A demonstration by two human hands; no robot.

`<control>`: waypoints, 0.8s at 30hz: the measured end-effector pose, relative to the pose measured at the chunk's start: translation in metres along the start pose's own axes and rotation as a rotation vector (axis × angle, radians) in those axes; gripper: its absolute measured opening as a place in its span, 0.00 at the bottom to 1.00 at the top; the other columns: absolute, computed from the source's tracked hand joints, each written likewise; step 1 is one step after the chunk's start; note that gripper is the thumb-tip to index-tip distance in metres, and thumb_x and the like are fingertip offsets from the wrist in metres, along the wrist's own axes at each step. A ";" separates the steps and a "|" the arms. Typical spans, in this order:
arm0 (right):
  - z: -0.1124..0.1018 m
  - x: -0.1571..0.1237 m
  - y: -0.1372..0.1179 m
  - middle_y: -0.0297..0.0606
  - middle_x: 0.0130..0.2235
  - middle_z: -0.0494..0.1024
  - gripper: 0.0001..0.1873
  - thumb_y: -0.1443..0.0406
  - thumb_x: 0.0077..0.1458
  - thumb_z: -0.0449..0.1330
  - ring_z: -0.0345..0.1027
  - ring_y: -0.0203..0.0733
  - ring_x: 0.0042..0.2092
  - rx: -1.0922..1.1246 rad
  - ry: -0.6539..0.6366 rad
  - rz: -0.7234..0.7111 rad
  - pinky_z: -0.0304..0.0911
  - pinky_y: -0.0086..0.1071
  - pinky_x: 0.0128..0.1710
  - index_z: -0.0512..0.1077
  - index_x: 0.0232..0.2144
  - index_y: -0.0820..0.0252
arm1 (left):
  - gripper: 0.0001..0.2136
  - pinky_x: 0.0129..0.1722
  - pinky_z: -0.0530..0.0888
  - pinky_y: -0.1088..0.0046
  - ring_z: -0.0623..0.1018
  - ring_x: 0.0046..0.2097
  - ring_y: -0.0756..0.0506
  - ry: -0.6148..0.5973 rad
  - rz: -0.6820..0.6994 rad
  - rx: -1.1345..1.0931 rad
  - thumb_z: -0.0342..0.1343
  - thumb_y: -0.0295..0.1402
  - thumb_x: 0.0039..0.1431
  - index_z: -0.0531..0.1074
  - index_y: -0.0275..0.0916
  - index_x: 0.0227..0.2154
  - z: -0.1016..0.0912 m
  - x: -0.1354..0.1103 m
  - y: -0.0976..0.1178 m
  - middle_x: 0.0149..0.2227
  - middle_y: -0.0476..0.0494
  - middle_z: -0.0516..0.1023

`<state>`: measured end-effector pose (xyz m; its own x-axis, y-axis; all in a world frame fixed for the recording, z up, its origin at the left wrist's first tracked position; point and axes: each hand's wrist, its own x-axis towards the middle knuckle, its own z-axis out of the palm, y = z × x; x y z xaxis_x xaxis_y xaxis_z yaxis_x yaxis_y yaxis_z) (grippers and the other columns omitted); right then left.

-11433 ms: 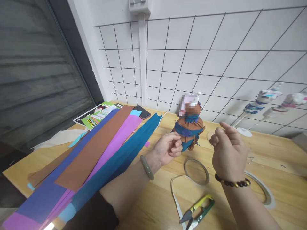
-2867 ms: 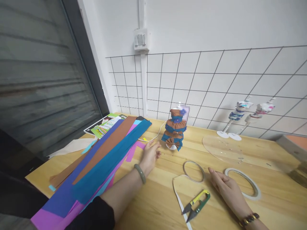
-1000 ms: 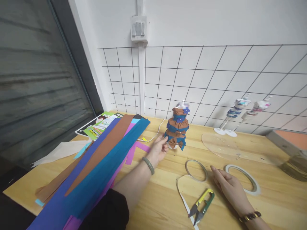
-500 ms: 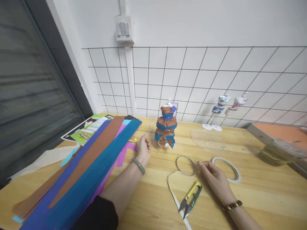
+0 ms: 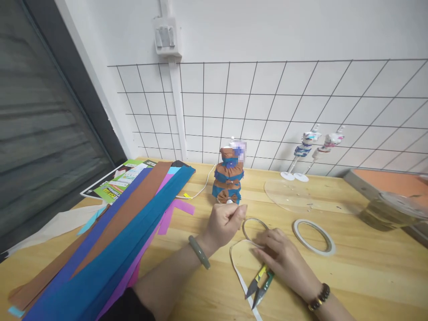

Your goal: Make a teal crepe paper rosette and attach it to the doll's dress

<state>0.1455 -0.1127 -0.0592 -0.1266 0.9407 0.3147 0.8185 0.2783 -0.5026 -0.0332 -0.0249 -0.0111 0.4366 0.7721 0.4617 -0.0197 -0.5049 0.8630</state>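
My left hand (image 5: 227, 224) is closed, thumb pressed to the curled fingers, just in front of the small tiered crepe-paper figure (image 5: 228, 178) in brown and blue with a bow. Whether it pinches something small cannot be made out. My right hand (image 5: 284, 258) hovers over the handles of the thread snips (image 5: 260, 285), thumb and fingers apart. Its fingertips overlap the edge of a thin tape ring (image 5: 244, 228). A white strip (image 5: 235, 261) curves from that ring and passes under the snips' blades. Right of the hand lies a larger white tape roll (image 5: 331, 245).
Long crepe-paper strips (image 5: 123, 223) in blue, brown, teal and pink cover the left side. Behind them lie printed sheets (image 5: 117, 185) and a white cord (image 5: 202, 189). A clear disc (image 5: 284, 194), two decorated sticks (image 5: 302, 150) and a tub (image 5: 384, 211) stand right.
My left hand has moved right and nearer, from beside the cord to in front of the figure. My right hand has shifted left, from beside the larger roll to over the snips' handles.
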 end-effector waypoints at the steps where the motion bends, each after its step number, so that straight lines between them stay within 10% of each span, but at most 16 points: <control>1: 0.001 0.001 -0.002 0.40 0.34 0.75 0.09 0.60 0.54 0.55 0.67 0.45 0.38 -0.010 -0.012 -0.022 0.63 0.38 0.38 0.73 0.31 0.54 | 0.22 0.25 0.64 0.75 0.68 0.21 0.51 -0.036 -0.013 0.001 0.44 0.42 0.59 0.68 0.38 0.14 0.000 0.000 0.000 0.14 0.48 0.67; 16: 0.001 -0.001 0.006 0.39 0.30 0.75 0.10 0.60 0.56 0.52 0.68 0.44 0.33 -0.126 0.072 -0.006 0.63 0.36 0.33 0.71 0.28 0.55 | 0.19 0.26 0.62 0.75 0.68 0.20 0.51 -0.175 0.079 0.212 0.47 0.38 0.58 0.68 0.40 0.13 0.004 -0.001 -0.010 0.15 0.47 0.69; 20: 0.003 -0.003 0.012 0.37 0.26 0.74 0.12 0.57 0.55 0.53 0.68 0.43 0.30 -0.116 0.065 0.030 0.63 0.34 0.29 0.71 0.25 0.55 | 0.17 0.28 0.61 0.75 0.65 0.22 0.50 0.101 0.134 0.415 0.50 0.38 0.56 0.66 0.40 0.13 -0.023 0.017 -0.008 0.16 0.48 0.66; 24: 0.003 -0.006 0.017 0.38 0.29 0.75 0.15 0.55 0.56 0.50 0.68 0.43 0.32 -0.031 0.061 0.143 0.64 0.34 0.32 0.71 0.28 0.55 | 0.13 0.32 0.63 0.74 0.70 0.27 0.48 0.445 -0.160 0.726 0.45 0.40 0.58 0.71 0.42 0.28 -0.091 0.040 -0.014 0.22 0.47 0.71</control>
<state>0.1581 -0.1130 -0.0716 0.0263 0.9564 0.2909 0.8429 0.1352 -0.5208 -0.0974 0.0477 0.0138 -0.0103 0.8577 0.5140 0.6570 -0.3817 0.6501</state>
